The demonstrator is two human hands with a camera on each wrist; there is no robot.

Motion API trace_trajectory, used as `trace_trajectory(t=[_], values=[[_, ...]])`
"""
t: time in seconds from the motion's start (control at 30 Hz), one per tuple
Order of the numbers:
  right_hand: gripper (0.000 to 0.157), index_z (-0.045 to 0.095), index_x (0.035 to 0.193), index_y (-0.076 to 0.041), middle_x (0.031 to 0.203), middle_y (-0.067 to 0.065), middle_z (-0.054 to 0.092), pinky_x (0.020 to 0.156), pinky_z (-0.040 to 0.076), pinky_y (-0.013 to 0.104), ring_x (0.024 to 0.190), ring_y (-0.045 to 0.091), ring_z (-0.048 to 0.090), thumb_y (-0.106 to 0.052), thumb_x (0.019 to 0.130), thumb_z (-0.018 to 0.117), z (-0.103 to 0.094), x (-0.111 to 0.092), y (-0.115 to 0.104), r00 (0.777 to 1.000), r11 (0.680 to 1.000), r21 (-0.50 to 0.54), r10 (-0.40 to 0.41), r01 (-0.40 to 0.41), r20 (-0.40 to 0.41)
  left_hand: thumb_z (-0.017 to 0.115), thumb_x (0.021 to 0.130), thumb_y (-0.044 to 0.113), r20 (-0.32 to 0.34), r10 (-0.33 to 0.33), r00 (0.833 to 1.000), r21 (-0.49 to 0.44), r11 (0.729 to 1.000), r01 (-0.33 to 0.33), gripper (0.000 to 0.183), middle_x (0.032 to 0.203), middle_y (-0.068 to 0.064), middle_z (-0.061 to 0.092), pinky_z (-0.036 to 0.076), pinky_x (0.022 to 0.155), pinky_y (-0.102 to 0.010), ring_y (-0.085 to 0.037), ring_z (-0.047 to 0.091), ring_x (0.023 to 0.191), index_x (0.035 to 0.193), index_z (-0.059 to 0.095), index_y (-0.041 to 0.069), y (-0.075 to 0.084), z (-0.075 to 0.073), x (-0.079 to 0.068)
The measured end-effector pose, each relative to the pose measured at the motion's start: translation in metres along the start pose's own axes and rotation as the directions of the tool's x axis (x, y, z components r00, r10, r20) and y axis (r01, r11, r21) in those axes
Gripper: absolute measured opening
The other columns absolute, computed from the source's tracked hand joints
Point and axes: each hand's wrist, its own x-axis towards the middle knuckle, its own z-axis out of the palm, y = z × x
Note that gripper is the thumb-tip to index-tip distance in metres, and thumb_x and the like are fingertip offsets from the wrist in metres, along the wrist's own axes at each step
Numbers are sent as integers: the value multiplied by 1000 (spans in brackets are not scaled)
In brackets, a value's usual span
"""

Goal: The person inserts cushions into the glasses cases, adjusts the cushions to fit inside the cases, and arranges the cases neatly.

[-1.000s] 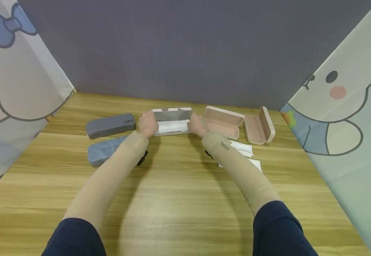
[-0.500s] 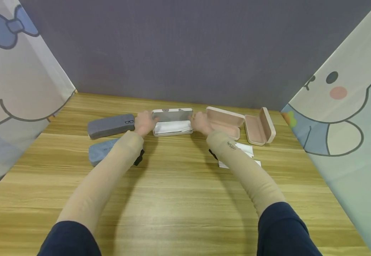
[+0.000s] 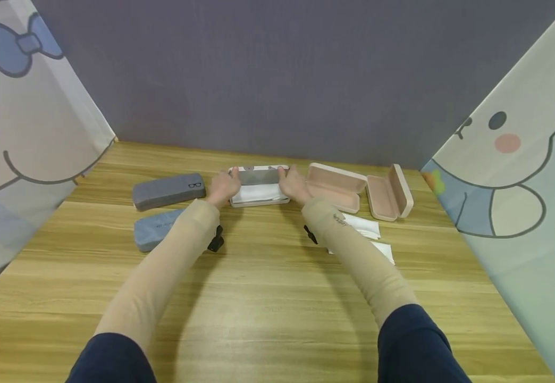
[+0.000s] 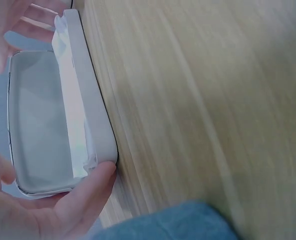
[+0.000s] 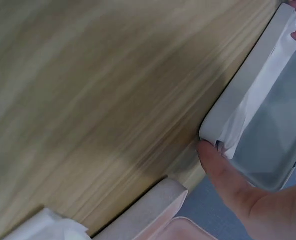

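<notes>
An open glasses case [image 3: 260, 203] with a white rim and grey lining stands at the far middle of the table, its lid [image 4: 38, 115] tipped up at the back. Inside its base lies a folded white cloth [image 3: 258, 193]. My left hand [image 3: 225, 187] is at the case's left end. Its fingers touch the front corner in the left wrist view, and the thumb points up beside the lid. At the right end, my right hand [image 3: 294, 186] touches the corner with a nearly straight finger [image 5: 225, 172]. The thumb stands apart, near the lid's edge.
Two open pink cases [image 3: 337, 186] [image 3: 385, 197] stand to the right. In front of them lie white cloths [image 3: 364, 225], partly behind the right forearm. On the left are a shut grey case [image 3: 168, 191] and a shut blue case [image 3: 153, 231]. A grey partition [image 3: 277, 80] rises behind.
Both hands drew slightly apart from the case, then came back in to its ends, with the thumbs now raised by the lid. The case and cloth look unmoved.
</notes>
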Motion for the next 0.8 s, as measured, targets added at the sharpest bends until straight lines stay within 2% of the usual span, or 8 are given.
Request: trace_trajectory(t=[0.17,0.33,0.4,0.47,0.6,0.67,0.77,0.8], values=[[68,9,151,1,151,25,33,116,31,46,138,39,36,-46,103,25,1,2,-2,999,998,36,50,-50,0,16,104,44,19,-9,1000,-20,1000,9,67,142,-31,39,57,80,-39,-39,56,112,147,25,-6,1,0,-1],[68,10,151,-3,149,23,37,112,35,46,135,38,41,-46,103,30,-2,2,-3,997,995,68,76,-76,-1,19,104,42,63,-27,998,-124,992,34,66,156,-27,19,54,89,-44,-41,38,133,151,14,-3,2,-1,-2],[68,10,151,-4,150,21,36,112,35,46,137,36,39,-46,102,31,-3,2,-2,995,990,102,93,-96,28,19,103,41,87,-36,996,-160,986,49,65,157,-25,15,54,91,-46,-41,33,137,152,13,-2,2,-1,-2],[68,7,151,-6,153,18,30,110,38,48,138,36,36,-46,102,33,-5,2,-1,990,974,187,111,-125,83,18,103,40,106,-35,994,-157,986,52,64,157,-25,16,54,90,-47,-41,36,135,152,16,-2,2,-2,-2],[69,4,150,-7,156,17,18,102,44,54,136,39,35,-43,102,38,-7,3,-1,976,914,365,119,-180,182,14,104,38,137,-11,991,-139,990,30,62,158,-24,14,53,92,-48,-41,36,136,152,16,-2,1,-6,0],[69,3,151,-7,157,17,15,101,44,55,135,39,35,-42,102,37,-9,3,-2,970,906,377,121,-195,212,15,103,36,158,3,987,-177,984,25,62,160,-21,8,49,97,-50,-41,29,140,153,11,-1,0,-8,1],[70,2,152,-4,159,17,13,105,42,53,137,40,33,-43,103,33,-12,3,-3,959,919,333,129,-211,251,17,103,33,208,27,978,-259,965,29,62,162,-16,-7,41,105,-54,-40,10,147,153,-1,2,-2,-9,2],[71,1,153,-3,159,17,12,107,41,52,138,39,32,-44,103,32,-13,3,-3,956,924,316,132,-214,262,17,102,32,219,34,975,-277,960,29,62,161,-16,-10,40,106,-55,-40,9,147,153,-3,2,-2,-10,2]])
